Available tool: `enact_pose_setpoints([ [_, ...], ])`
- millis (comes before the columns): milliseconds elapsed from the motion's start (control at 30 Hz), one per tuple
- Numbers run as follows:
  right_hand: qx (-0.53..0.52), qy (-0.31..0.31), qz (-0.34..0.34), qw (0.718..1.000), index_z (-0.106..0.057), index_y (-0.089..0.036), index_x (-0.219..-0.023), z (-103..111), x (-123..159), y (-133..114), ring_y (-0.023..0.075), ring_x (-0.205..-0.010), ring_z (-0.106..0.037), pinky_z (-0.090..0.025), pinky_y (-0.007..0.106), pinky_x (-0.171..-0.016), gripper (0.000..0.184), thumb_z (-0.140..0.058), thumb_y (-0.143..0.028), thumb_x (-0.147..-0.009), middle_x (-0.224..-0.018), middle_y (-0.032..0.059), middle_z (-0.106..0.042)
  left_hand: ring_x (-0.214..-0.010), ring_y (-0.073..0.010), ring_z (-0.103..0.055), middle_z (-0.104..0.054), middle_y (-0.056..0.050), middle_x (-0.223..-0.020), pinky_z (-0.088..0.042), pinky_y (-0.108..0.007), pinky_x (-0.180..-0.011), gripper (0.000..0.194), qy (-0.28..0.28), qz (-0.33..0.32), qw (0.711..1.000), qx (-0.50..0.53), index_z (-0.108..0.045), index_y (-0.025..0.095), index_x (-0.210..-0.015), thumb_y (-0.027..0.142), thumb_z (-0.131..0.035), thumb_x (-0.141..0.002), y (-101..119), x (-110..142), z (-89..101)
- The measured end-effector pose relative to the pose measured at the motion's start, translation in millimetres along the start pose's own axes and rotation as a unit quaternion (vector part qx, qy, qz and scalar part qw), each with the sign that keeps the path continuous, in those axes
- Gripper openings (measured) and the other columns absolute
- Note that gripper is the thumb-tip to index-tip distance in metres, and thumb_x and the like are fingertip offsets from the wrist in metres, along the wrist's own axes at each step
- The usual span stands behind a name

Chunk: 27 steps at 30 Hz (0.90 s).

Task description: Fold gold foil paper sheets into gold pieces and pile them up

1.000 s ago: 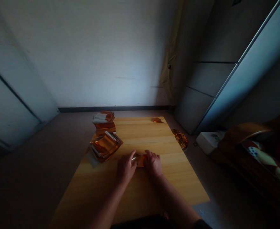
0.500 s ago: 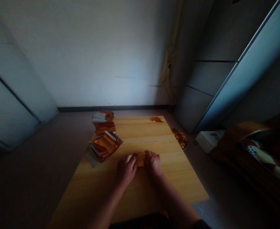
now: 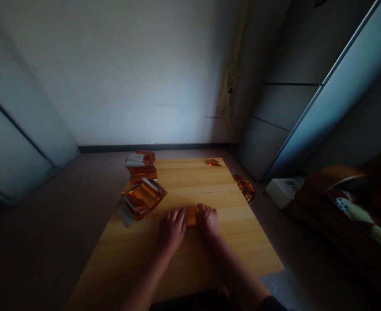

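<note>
My left hand (image 3: 172,230) and my right hand (image 3: 207,220) rest on the wooden tabletop (image 3: 193,181) with a small folded piece of orange foil (image 3: 192,217) between them. Fingers of both hands press against its sides and partly cover it. To the left lie several stacked orange-and-silver foil packets (image 3: 142,199), with more (image 3: 142,173) further back near the far corner. A small orange foil scrap (image 3: 213,163) sits at the far edge.
Crumpled gold foil (image 3: 244,188) lies on the floor beyond the table's right edge. Nearby are a white box (image 3: 284,192) and a patterned cloth on a wooden seat (image 3: 349,207). A grey cabinet (image 3: 284,108) and wall stand behind.
The orange foil has gone from a raised, silver-edged roll to a flatter fold on the table. My hands have closed in around it, and the left hand now lies lower and flatter.
</note>
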State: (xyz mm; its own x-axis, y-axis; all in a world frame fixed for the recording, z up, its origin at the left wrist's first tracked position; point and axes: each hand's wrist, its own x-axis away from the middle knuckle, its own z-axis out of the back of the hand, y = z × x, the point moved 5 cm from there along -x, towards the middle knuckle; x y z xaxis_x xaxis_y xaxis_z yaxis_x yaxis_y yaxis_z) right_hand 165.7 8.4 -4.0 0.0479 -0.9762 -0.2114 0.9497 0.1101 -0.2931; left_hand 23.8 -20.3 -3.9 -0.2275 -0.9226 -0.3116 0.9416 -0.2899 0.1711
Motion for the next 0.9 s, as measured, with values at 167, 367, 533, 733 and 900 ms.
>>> enact_pose_setpoints([
  [167, 0.011, -0.012, -0.003, 1.000, -0.059, -0.021, -0.097, -0.8, -3.8, -1.1, 0.0175, -0.084, -0.061, -0.035, 0.029, -0.073, 0.016, -0.046, -0.018, -0.088, -0.087, 0.0051, -0.068, -0.102, -0.0244, -0.053, -0.059, -0.011, -0.115, -0.042, -0.037, -0.082, 0.043, -0.007, 0.007, 1.000, -0.008, -0.050, 0.020, -0.128, 0.024, -0.050, -0.084, 0.2, 0.4, -0.9],
  [367, 0.007, -0.019, -0.005, 1.000, -0.059, -0.021, -0.096, -0.5, -3.9, -0.7, 0.0177, -0.086, -0.061, -0.034, 0.028, -0.073, 0.016, -0.047, -0.017, -0.086, -0.087, 0.0040, -0.068, -0.101, -0.0246, -0.053, -0.059, -0.011, -0.115, -0.041, -0.037, -0.082, 0.043, -0.022, 0.019, 0.999, -0.025, -0.050, 0.018, -0.128, 0.026, -0.049, -0.086, 0.6, 0.0, -1.0],
  [533, 0.009, -0.012, -0.004, 1.000, -0.058, -0.021, -0.093, 0.0, -3.6, -1.4, 0.0180, -0.084, -0.060, -0.033, 0.029, -0.072, 0.013, -0.048, -0.017, -0.086, -0.086, 0.0031, -0.068, -0.100, -0.0250, -0.053, -0.059, -0.011, -0.115, -0.041, -0.038, -0.082, 0.043, -0.030, 0.017, 0.999, -0.030, -0.050, 0.015, -0.128, 0.027, -0.047, -0.087, 2.2, -1.1, 1.5],
  [733, 0.034, -0.012, -0.002, 0.999, -0.056, -0.021, -0.096, -2.2, -2.9, -2.3, 0.0175, -0.083, -0.061, -0.033, 0.028, -0.071, 0.013, -0.048, -0.018, -0.086, -0.086, 0.0042, -0.067, -0.099, -0.0245, -0.053, -0.060, -0.011, -0.113, -0.041, -0.038, -0.081, 0.040, -0.035, 0.024, 0.999, -0.024, -0.053, 0.017, -0.124, 0.026, -0.048, -0.085, 3.4, -2.8, 4.6],
  [900, 0.047, -0.004, -0.009, 0.999, -0.053, -0.020, -0.103, -3.7, -1.6, -2.1, 0.0182, -0.085, -0.060, -0.033, 0.028, -0.072, 0.017, -0.048, -0.021, -0.087, -0.091, 0.0055, -0.065, -0.100, -0.0254, -0.052, -0.059, -0.010, -0.115, -0.041, -0.039, -0.082, 0.039, -0.027, 0.025, 0.999, -0.017, -0.055, 0.019, -0.122, 0.026, -0.048, -0.085, 2.5, -2.9, 2.0],
])
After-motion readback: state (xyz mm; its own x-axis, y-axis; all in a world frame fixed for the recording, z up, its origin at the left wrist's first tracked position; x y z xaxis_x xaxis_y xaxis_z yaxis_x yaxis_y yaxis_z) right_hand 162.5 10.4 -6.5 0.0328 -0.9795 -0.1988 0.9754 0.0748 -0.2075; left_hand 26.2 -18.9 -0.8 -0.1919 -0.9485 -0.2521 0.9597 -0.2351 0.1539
